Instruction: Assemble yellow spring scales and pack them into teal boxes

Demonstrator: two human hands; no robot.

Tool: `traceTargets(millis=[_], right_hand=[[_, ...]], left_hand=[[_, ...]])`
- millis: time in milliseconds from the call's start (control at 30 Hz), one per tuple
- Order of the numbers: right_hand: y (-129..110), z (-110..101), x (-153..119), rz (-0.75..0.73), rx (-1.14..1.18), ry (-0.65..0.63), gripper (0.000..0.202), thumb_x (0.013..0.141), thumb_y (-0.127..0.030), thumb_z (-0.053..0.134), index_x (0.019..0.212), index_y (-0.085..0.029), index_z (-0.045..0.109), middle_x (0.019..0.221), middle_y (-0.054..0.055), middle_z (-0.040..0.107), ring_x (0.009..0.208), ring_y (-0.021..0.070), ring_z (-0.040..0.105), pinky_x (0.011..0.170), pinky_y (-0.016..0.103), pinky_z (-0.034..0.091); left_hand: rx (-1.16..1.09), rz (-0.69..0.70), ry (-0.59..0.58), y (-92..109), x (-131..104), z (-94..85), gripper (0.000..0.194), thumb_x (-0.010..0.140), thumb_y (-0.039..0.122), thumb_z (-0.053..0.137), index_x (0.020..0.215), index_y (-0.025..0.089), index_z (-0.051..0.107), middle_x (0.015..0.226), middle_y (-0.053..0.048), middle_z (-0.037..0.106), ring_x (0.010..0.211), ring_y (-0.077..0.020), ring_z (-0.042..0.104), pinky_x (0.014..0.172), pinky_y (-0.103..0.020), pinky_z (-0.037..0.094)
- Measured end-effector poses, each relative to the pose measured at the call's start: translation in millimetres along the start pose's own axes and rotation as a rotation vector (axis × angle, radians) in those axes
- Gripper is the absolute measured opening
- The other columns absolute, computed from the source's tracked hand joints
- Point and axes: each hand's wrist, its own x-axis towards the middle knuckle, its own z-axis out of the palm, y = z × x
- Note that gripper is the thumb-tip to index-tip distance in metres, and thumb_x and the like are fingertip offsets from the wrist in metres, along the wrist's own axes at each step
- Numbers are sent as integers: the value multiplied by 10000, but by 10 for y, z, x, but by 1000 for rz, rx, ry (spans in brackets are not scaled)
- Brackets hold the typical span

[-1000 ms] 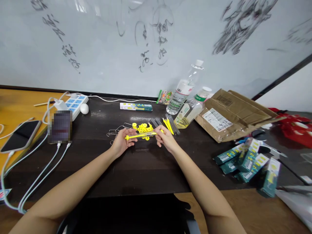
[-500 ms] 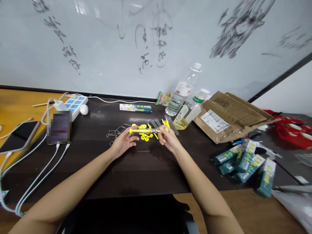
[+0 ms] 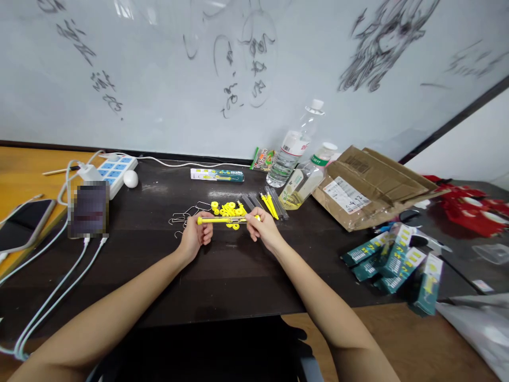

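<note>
A slim clear tube with a yellow rod inside and yellow ends (image 3: 222, 219) lies level between my two hands, above the table. My left hand (image 3: 192, 237) has its fingers curled round the left end. My right hand (image 3: 262, 229) pinches the other end between thumb and fingers. Just behind the tube are small yellow rings and plastic pieces (image 3: 227, 208), partly covered by it. Bent metal hooks (image 3: 186, 213) lie beyond my left hand. Yellow rods (image 3: 270, 205) and clear tubes (image 3: 283, 203) rest behind my right hand.
A printed box (image 3: 217, 175) lies at the back, near two bottles (image 3: 287, 159) (image 3: 304, 185) and a snack packet (image 3: 263, 159). To the right are a cardboard parcel (image 3: 369, 185) and several green boxes (image 3: 393, 260). Phones, cables and a power strip (image 3: 115, 174) occupy the left.
My left hand's fingers, spread before, have curled in round the tube's left end. The tube stays between both hands. The whole view has shifted slightly.
</note>
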Motion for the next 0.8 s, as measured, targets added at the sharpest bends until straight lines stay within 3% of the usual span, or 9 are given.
traceTargets(millis=[133, 267, 367, 500, 800], right_hand=[[28, 19, -10, -19, -28, 3, 375, 718, -435, 707, 718, -217, 403, 395, -98, 515, 272, 29, 287, 281, 138, 222], [16, -18, -6, -34, 2, 15, 352, 743, -425, 689, 732, -218, 404, 383, -114, 477, 276, 33, 281, 286, 138, 246], [-36, -38, -10, -39, 74, 5, 302, 784, -453, 625, 806, -216, 440, 403, -108, 482, 289, 43, 286, 299, 152, 313], [-102, -52, -11, -47, 169, -51, 299, 812, -462, 520, 976, -229, 430, 518, -67, 595, 335, 81, 376, 334, 205, 420], [-85, -53, 6, -105, 137, -13, 305, 776, -458, 587, 907, -243, 415, 509, -79, 578, 350, 80, 389, 351, 200, 423]], left_hand=[[195, 50, 114, -49, 24, -8, 361, 820, 577, 478, 813, 221, 416, 505, 99, 318, 335, -50, 260, 311, -140, 194], [364, 109, 18, -92, 37, -38, 418, 794, 591, 554, 759, 215, 375, 542, 98, 347, 349, -33, 307, 302, -129, 223], [327, 102, -35, -122, 37, -32, 462, 801, 630, 519, 728, 213, 333, 550, 98, 343, 352, -31, 322, 300, -132, 246], [251, 92, -3, -118, 29, -6, 485, 779, 652, 538, 736, 214, 334, 551, 104, 332, 352, -29, 317, 300, -129, 244], [209, 128, 9, -101, 14, 0, 466, 787, 620, 560, 736, 211, 344, 559, 97, 349, 359, -30, 325, 305, -127, 233]])
